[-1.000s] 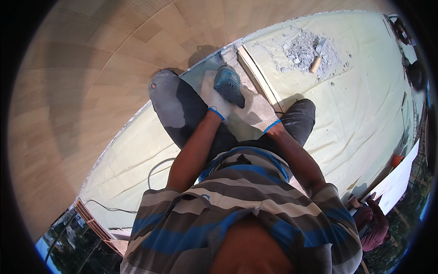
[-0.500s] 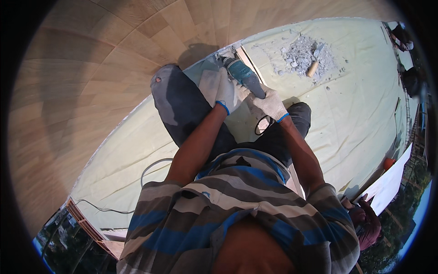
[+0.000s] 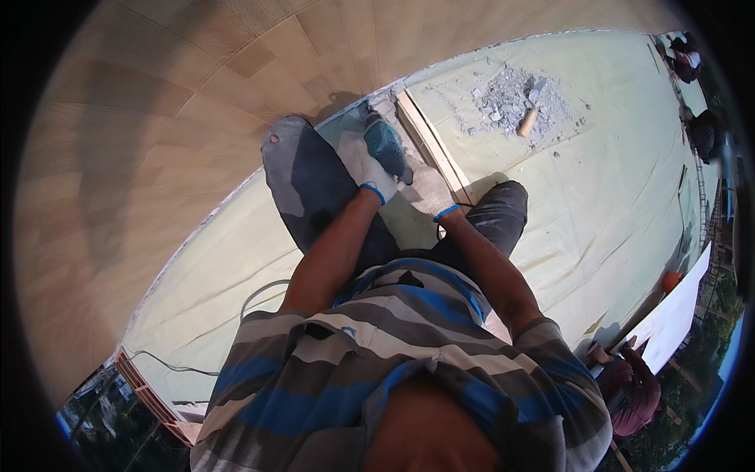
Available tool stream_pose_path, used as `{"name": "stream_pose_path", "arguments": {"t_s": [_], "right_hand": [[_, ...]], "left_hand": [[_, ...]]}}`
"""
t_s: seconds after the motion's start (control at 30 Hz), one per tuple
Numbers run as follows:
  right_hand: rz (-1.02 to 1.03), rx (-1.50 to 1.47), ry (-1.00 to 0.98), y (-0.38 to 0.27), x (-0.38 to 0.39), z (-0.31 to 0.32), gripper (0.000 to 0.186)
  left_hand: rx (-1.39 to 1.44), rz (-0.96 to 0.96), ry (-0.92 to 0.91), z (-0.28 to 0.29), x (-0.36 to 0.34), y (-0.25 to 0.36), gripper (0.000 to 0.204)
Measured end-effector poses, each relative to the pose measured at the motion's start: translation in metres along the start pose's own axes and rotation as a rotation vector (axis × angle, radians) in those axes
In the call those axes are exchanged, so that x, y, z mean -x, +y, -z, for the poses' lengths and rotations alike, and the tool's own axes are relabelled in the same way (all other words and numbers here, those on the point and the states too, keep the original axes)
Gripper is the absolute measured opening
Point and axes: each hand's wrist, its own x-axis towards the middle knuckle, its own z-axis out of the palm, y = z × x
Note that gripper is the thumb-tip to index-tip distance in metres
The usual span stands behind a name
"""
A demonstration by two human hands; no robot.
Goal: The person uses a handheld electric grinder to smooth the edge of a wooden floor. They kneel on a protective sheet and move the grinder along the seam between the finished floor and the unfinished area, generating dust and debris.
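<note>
A teal angle grinder [image 3: 384, 145] with a dark rear end is between my hands, its front end at the foot of the tiled wall. My left hand [image 3: 370, 171], in a pale work glove with a blue cuff, is closed round the left side of its body. In a matching glove, my right hand [image 3: 427, 191] grips the rear end. The fingers of both hands are partly hidden. The grinder's head is hard to make out against the wall edge. Just right of the tool, a wooden strip [image 3: 431, 141] lies at a slant on the pale sheet.
The wood-toned tiled wall [image 3: 259, 63] curves along the left and top. Grey rubble [image 3: 515, 94] and a short wooden handle-like piece [image 3: 528, 123] lie on the pale yellow sheet [image 3: 582, 204]. A cable [image 3: 173, 366] runs at left. Another person [image 3: 629, 385] is beside a white board [image 3: 668, 307].
Both hands and the grinder have shifted left. The grinder has swung to stand more nearly in line with my view, and more of the wooden strip shows.
</note>
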Motion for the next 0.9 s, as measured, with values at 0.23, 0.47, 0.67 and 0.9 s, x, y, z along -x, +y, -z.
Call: {"name": "stream_pose_path", "arguments": {"t_s": [0.23, 0.47, 0.67, 0.9], "right_hand": [[-0.041, -0.154, -0.029, -0.009, -0.014, 0.018, 0.057], [-0.345, -0.562, 0.066, -0.014, -0.035, 0.024, 0.039], [-0.265, -0.405, 0.022, -0.011, -0.057, 0.033, 0.042], [-0.332, -0.562, 0.027, -0.053, -0.057, 0.025, 0.041]], "left_hand": [[-0.271, -0.126, -0.054, -0.008, 0.007, 0.002, 0.059], [-0.394, -0.055, -0.242, -0.002, -0.019, -0.001, 0.072], [-0.155, 0.124, -0.353, 0.001, -0.034, -0.016, 0.094], [-0.156, 0.08, -0.308, 0.006, -0.04, -0.003, 0.084]]}}
